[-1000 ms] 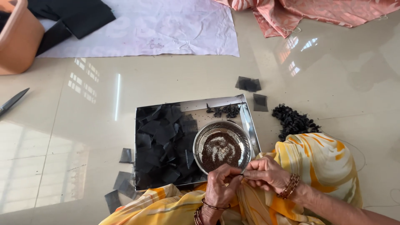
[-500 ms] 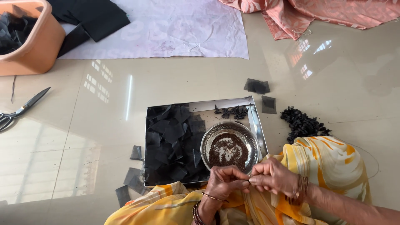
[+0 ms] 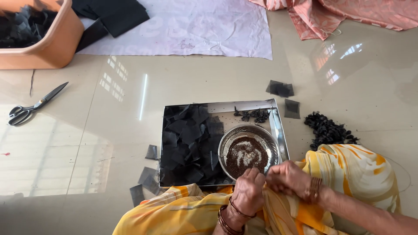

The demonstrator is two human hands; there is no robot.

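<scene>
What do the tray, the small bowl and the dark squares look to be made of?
Tray: polished metal, probably steel, mirror-bright rim. Bowl: same shiny metal, holding dark seed-like grains. Squares: thin, matte black fabric, seemingly, with limp, overlapping edges.

We have one head-worn view, looking steeply down from above at the floor; our hands sit close at six o'clock, the orange tub (image 3: 41,41) farther at ten o'clock.
</scene>
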